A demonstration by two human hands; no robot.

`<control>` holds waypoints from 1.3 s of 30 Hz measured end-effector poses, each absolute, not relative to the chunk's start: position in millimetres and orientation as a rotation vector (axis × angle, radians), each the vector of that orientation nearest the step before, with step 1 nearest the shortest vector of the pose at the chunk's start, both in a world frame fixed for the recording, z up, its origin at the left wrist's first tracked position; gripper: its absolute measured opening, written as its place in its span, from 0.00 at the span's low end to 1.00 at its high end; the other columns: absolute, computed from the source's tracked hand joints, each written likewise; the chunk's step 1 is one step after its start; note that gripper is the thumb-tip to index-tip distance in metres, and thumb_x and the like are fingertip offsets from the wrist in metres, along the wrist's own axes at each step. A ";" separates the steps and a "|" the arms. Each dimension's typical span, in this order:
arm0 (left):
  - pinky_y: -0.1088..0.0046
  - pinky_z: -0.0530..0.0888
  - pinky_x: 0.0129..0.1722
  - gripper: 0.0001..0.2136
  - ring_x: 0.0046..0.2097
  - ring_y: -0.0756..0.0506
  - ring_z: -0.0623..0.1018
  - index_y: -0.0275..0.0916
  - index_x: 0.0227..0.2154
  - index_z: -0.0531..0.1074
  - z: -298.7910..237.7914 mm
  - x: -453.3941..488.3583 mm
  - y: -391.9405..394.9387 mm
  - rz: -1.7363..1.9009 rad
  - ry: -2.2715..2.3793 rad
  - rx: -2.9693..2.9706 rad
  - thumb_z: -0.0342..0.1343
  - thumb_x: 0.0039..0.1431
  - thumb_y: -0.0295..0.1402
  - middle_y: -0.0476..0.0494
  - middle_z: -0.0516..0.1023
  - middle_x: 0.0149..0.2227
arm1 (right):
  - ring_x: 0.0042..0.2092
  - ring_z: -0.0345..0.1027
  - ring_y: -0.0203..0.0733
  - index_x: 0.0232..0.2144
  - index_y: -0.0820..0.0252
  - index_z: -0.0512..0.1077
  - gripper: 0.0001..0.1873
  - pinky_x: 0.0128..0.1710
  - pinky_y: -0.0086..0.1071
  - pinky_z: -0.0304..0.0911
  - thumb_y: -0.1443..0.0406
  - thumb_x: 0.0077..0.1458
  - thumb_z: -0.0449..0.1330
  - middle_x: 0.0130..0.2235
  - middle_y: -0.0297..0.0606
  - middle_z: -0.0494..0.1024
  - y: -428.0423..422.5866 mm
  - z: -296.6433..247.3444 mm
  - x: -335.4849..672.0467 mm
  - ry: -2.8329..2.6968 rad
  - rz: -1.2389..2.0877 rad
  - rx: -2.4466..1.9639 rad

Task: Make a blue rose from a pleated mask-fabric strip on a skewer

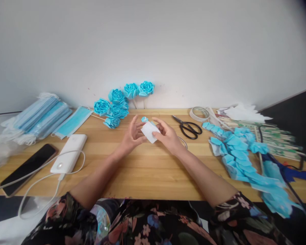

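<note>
Over the middle of the wooden table (142, 170), my left hand (132, 134) and my right hand (167, 134) pinch a small white folded piece of mask cloth (149, 132) between thumbs and fingers. A small blue rolled bud (144, 119) shows just above the piece, at my left fingertips. Behind the hands, several finished blue cloth roses (117, 103) on sticks lean against the white wall.
A stack of blue face masks (38, 117), a white power bank (69, 153) with cable and a black phone (28, 168) lie at the left. Black scissors (190, 128), a tape roll (199, 113), cut blue pieces (238, 149) and wrapped sticks (272, 137) lie at the right.
</note>
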State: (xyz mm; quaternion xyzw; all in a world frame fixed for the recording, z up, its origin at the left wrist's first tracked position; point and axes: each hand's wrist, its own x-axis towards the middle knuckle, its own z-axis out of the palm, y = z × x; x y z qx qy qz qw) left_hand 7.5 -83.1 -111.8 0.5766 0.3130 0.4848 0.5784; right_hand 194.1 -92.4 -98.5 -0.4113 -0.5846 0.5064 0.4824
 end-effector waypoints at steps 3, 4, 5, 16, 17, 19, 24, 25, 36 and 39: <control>0.72 0.74 0.35 0.36 0.43 0.44 0.77 0.44 0.59 0.67 -108.9 11.2 -88.6 0.997 0.788 1.218 0.70 0.46 0.45 0.37 0.74 0.53 | 0.34 0.66 0.36 0.59 0.54 0.65 0.31 0.34 0.30 0.62 0.66 0.51 0.61 0.33 0.30 0.70 -93.5 -96.9 195.3 -1.396 1.181 -0.979; 0.74 0.73 0.32 0.31 0.39 0.46 0.77 0.41 0.53 0.73 -107.8 12.3 -90.9 0.961 0.826 1.202 0.69 0.46 0.46 0.38 0.77 0.50 | 0.34 0.66 0.36 0.58 0.54 0.65 0.31 0.35 0.30 0.62 0.66 0.51 0.61 0.32 0.30 0.70 -93.8 -97.0 195.1 -1.399 1.166 -0.978; 0.75 0.72 0.29 0.26 0.34 0.48 0.76 0.38 0.47 0.77 -107.0 13.2 -93.0 0.945 0.867 1.183 0.69 0.46 0.47 0.39 0.79 0.45 | 0.34 0.66 0.36 0.58 0.54 0.65 0.30 0.35 0.30 0.63 0.66 0.51 0.61 0.32 0.30 0.70 -94.0 -97.4 194.6 -1.404 1.153 -0.980; 0.77 0.74 0.24 0.19 0.27 0.52 0.74 0.34 0.23 0.72 -96.9 12.8 -94.9 1.170 0.952 0.825 0.73 0.36 0.42 0.49 0.74 0.27 | 0.40 0.71 0.38 0.57 0.54 0.65 0.31 0.42 0.33 0.66 0.63 0.50 0.65 0.37 0.32 0.76 -96.8 -101.1 188.5 -1.295 1.359 -0.921; 0.76 0.76 0.27 0.19 0.28 0.52 0.74 0.34 0.23 0.72 -95.9 12.7 -95.2 1.184 0.954 0.824 0.73 0.37 0.42 0.50 0.74 0.26 | 0.40 0.71 0.38 0.56 0.54 0.65 0.30 0.43 0.33 0.66 0.61 0.51 0.65 0.37 0.33 0.76 -96.9 -100.0 189.1 -1.271 1.372 -0.931; 0.73 0.78 0.33 0.19 0.29 0.52 0.75 0.34 0.23 0.71 -95.2 12.8 -96.0 1.203 0.960 0.857 0.72 0.39 0.42 0.51 0.73 0.25 | 0.41 0.71 0.39 0.56 0.54 0.67 0.28 0.44 0.34 0.66 0.58 0.53 0.63 0.39 0.34 0.77 -97.1 -98.2 190.9 -1.231 1.383 -0.958; 0.70 0.79 0.37 0.17 0.31 0.51 0.77 0.34 0.26 0.73 -98.1 12.5 -96.7 1.200 0.969 0.984 0.69 0.45 0.43 0.50 0.76 0.27 | 0.43 0.73 0.40 0.55 0.53 0.68 0.25 0.46 0.37 0.68 0.55 0.56 0.61 0.42 0.36 0.79 -97.6 -97.1 194.6 -1.214 1.386 -0.967; 0.70 0.79 0.38 0.17 0.31 0.51 0.77 0.34 0.26 0.73 -98.9 12.2 -96.4 1.200 0.967 0.997 0.69 0.45 0.43 0.49 0.76 0.27 | 0.43 0.73 0.40 0.55 0.54 0.68 0.26 0.47 0.37 0.68 0.56 0.56 0.61 0.41 0.36 0.78 -97.7 -96.8 194.6 -1.236 1.374 -0.959; 0.71 0.78 0.38 0.15 0.31 0.51 0.76 0.35 0.25 0.72 -99.7 14.6 -97.8 1.214 0.967 1.086 0.69 0.45 0.41 0.49 0.77 0.28 | 0.42 0.72 0.40 0.58 0.53 0.66 0.30 0.43 0.35 0.69 0.64 0.52 0.61 0.43 0.37 0.77 -101.8 -97.3 189.9 -1.554 1.057 -1.054; 0.72 0.77 0.36 0.16 0.31 0.51 0.76 0.35 0.25 0.72 -100.8 15.6 -97.0 1.199 0.990 1.119 0.70 0.43 0.41 0.50 0.77 0.27 | 0.38 0.71 0.38 0.56 0.53 0.69 0.26 0.41 0.34 0.68 0.65 0.54 0.59 0.38 0.35 0.76 -99.2 -102.5 191.0 -1.523 0.990 -1.064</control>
